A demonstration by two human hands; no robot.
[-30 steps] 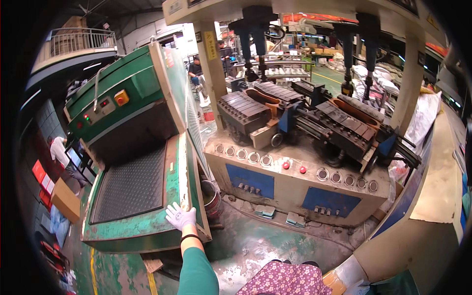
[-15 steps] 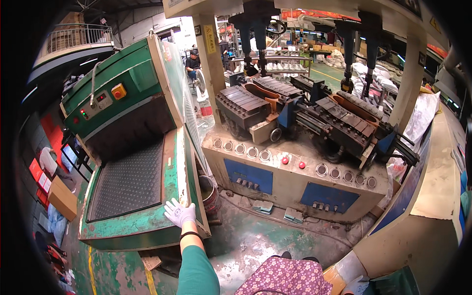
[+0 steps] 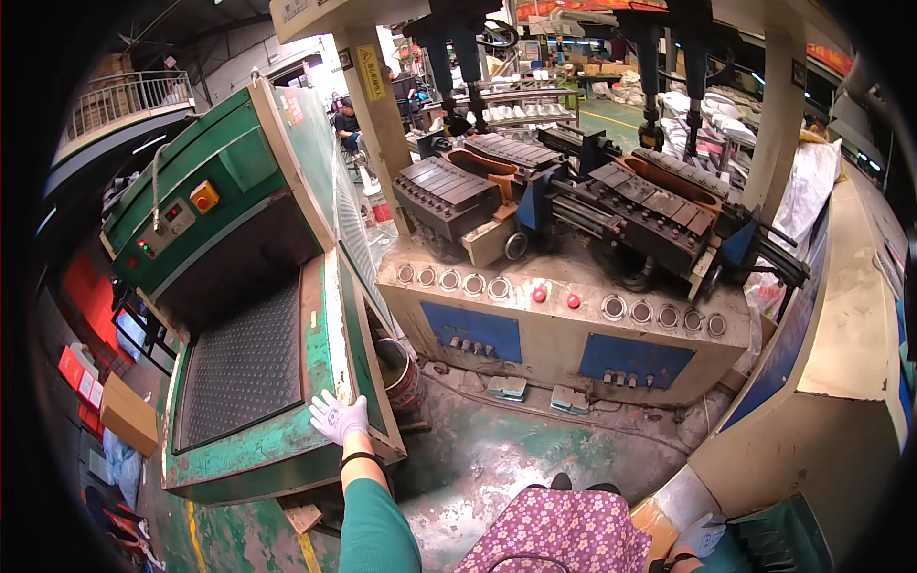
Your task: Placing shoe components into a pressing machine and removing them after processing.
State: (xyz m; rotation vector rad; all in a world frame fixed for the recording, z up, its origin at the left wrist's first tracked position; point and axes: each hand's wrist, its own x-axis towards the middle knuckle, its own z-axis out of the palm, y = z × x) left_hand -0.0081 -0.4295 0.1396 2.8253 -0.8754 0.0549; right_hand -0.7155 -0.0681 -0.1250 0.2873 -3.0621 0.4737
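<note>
My left hand [image 3: 339, 417], in a white glove, lies with fingers spread on the front corner of a green machine [image 3: 244, 470]. The palm is against its worn, chipped frame, and nothing is in the hand. Behind it stretches the machine's dark studded bed [image 3: 244, 368], which runs into a shadowed opening. At the lower right my right hand [image 3: 704, 535], gloved too, is beside a dark green ribbed container [image 3: 778, 540] and the base of a beige machine [image 3: 812, 444]. Its fingers are too blurred to make out, and so is anything under them.
Ahead stands a beige press [image 3: 564, 329] with dark metal clamps [image 3: 650, 205], round buttons and blue panels. Pedals [image 3: 506, 388] and a cable lie on the floor before it. A bucket [image 3: 396, 368] stands between the machines. A person [image 3: 346, 124] sits farther back.
The view has turned slightly, so the machines appear farther left. My right hand has come further into view at the lower right. My left hand keeps its place on the green machine's corner.
</note>
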